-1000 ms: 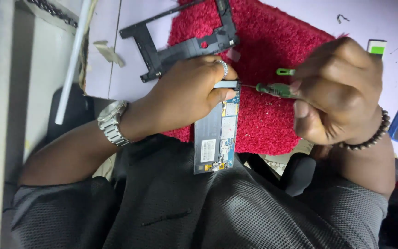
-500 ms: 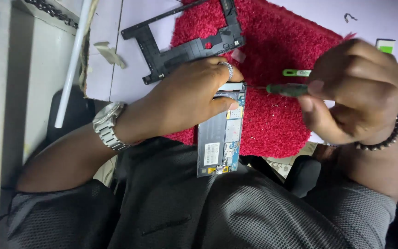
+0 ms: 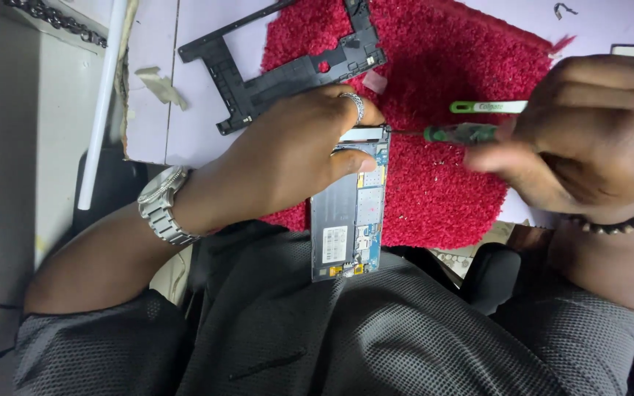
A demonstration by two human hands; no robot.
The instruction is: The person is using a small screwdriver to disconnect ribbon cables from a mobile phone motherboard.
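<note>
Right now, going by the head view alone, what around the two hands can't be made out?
- Screwdriver tip: too small to see what it meets at the opened phone corner.
- Right hand: fingers motion-blurred, grip unclear; the frame's right edge cuts it.
- Phone's upper part: covered by the left hand.
- Phone's label: too small to read.
- Black frame: top cut off by the picture's edge.

Your left hand lies palm down with its fingers pressed flat and curled at the tips, forearm angled in from the lower left, while your right hand is closed in a loose fist, wrist bent.
</note>
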